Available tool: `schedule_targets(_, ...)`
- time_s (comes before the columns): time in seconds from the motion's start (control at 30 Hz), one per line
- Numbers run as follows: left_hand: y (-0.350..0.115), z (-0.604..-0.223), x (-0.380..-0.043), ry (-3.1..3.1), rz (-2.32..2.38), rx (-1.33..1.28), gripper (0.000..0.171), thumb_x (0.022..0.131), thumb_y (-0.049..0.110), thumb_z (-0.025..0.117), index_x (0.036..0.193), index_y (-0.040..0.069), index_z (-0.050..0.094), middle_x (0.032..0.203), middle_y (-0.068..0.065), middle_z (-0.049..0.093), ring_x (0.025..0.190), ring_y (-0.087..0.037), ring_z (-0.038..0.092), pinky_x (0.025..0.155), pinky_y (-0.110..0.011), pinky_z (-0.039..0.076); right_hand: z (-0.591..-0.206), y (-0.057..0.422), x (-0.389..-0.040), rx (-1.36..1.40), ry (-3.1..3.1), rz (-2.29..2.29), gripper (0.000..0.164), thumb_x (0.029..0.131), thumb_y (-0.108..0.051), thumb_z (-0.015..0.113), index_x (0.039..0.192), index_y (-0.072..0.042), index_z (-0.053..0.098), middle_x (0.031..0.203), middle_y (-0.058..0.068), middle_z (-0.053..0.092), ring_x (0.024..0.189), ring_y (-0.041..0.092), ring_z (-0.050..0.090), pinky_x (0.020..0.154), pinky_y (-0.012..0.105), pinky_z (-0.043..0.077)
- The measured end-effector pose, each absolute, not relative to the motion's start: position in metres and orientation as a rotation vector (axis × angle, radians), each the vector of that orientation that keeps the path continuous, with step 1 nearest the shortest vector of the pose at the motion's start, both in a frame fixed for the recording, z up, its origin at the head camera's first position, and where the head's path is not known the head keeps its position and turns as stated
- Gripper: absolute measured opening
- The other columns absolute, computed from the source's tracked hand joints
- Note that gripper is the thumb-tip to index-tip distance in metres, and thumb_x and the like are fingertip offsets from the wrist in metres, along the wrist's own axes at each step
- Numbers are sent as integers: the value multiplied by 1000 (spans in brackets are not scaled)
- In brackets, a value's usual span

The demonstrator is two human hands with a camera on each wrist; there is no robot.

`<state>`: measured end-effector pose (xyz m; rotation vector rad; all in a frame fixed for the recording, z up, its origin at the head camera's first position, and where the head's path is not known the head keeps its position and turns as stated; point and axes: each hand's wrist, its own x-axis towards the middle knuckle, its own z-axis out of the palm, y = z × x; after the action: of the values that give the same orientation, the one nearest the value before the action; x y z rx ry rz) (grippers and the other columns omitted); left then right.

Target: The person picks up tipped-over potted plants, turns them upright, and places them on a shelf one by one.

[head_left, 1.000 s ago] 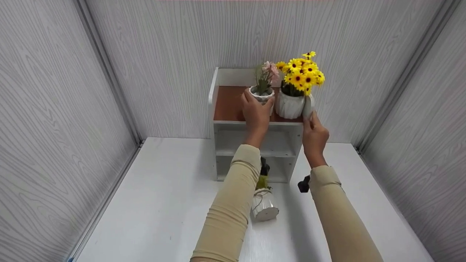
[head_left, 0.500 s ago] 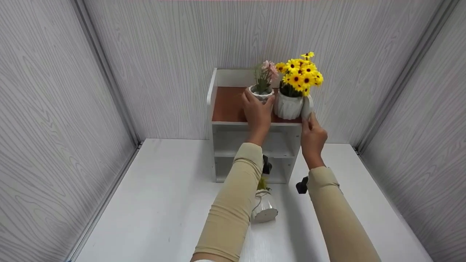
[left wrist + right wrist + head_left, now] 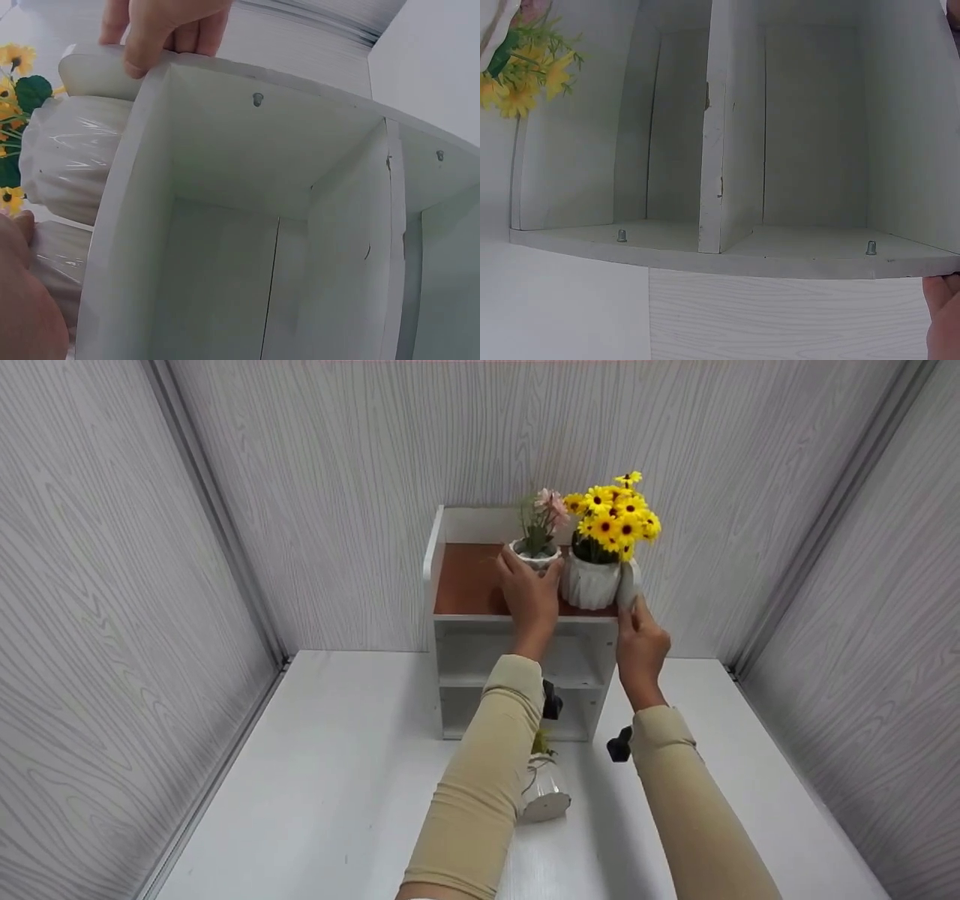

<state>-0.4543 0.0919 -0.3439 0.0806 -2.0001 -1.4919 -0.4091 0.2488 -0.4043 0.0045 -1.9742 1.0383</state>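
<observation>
My left hand grips a small white pot of pink flowers from the front, thumb and fingers on either side. This pot stands on the brown top of a white shelf unit. My right hand pinches the unit's raised right side panel near its front corner. Between the hands stands a larger white ribbed pot of yellow flowers. In the left wrist view both white pots sit side by side, my left hand against the nearer one. The right wrist view shows only the fingers at the unit's edge.
A third white pot, tied with twine, lies on its side on the white table before the unit, partly hidden by my left sleeve. Its yellow flowers face the lower compartment. Grey wood-grain walls enclose the table.
The head view has shifted slightly, so the shelf unit appears a little lower and further left. Both hands keep their holds, and the pots stay in place on the unit.
</observation>
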Motion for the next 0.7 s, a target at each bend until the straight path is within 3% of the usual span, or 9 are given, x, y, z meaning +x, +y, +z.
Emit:
schedule_targets(0.27,86,-346,-454,-2020,-1503,89,87,88,40,67,151,7,17,149,-10,25,131,-18,39,104,-31,39,-408,242,-411,24,-1991,1073,34,96,-21,59,130,-18,61,103,10,71,74,18,60,63,38,47)
schedule_targets(0.47,81,-344,-455,-2061,-1542,62,88,90,45,62,153,9,11,153,-11,19,133,-21,38,104,-34,40,-407,239,-416,33,-1984,1090,20,96,-21,58,111,-10,65,98,7,71,72,17,55,60,32,43)
schedule_targets(0.7,65,-344,-453,-2020,-1544,32,88,86,42,69,151,9,20,148,-11,27,129,-22,40,102,-34,41,-407,235,-420,53,-1987,1085,24,96,-21,58,117,-10,65,104,9,71,77,18,60,63,37,47)
